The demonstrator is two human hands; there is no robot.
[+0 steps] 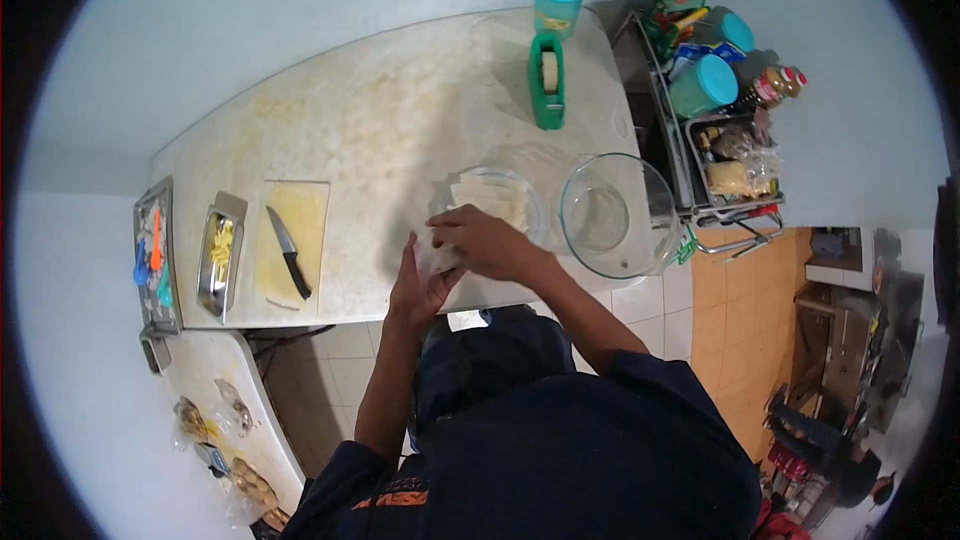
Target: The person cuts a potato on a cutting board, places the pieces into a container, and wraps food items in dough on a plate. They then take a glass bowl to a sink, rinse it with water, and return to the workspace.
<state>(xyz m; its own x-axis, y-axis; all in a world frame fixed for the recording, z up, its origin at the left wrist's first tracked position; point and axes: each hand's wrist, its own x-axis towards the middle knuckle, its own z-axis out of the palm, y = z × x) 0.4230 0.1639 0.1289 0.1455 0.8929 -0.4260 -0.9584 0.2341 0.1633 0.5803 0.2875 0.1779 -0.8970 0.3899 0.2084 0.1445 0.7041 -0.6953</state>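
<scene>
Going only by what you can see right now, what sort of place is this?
Most likely a kitchen or food-preparation room: a knife lies on a yellow cutting board, a metal dish beside it holds yellow pieces, and a clear bowl stands farther right.

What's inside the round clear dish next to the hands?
Flat, pale strips lie inside the clear dish, some overlapping. The right hand hides part of the dish's near side, so what's there can't be seen, nor what's beneath the top strips.

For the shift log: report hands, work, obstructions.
Left hand, right hand: both on pale item. Plate of pale strips just beyond. Bowl to the right, apart from hands. Nothing seen blocking.
</scene>
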